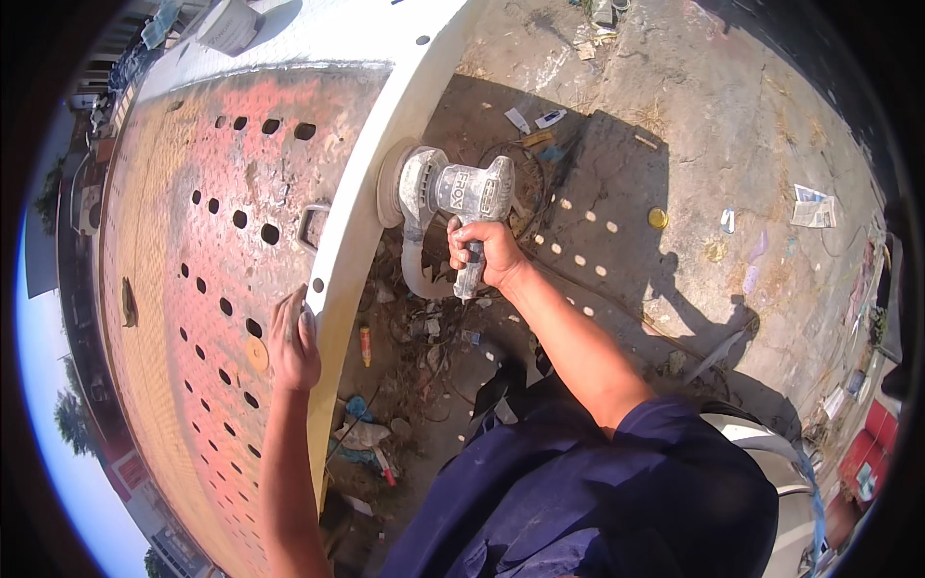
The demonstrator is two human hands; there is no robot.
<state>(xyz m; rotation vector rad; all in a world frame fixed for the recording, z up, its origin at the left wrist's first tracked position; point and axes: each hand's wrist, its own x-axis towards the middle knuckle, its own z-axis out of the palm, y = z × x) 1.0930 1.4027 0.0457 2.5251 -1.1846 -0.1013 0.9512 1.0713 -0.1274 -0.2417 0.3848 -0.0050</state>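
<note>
My right hand [489, 252] is wrapped round the handle of a dusty grey sander [462, 188]. The sander's round pad [393, 183] stands against the side face of a long white painted beam [371, 159]. My left hand [293, 345] rests on the beam's edge further down, beside a small hole, with its fingers stretched out along it. Left of the beam lies a metal panel [222, 169] with worn red and yellow paint and rows of oval holes. A small metal loop handle [312, 226] sits by the beam, above my left hand.
A white bucket [229, 26] stands on the white part at the upper left. A round tan disc [255, 354] lies beside my left hand. Litter, cables and a red-yellow tube [365, 345] lie on the ground under the beam. White chairs [756, 438] stand behind my right side.
</note>
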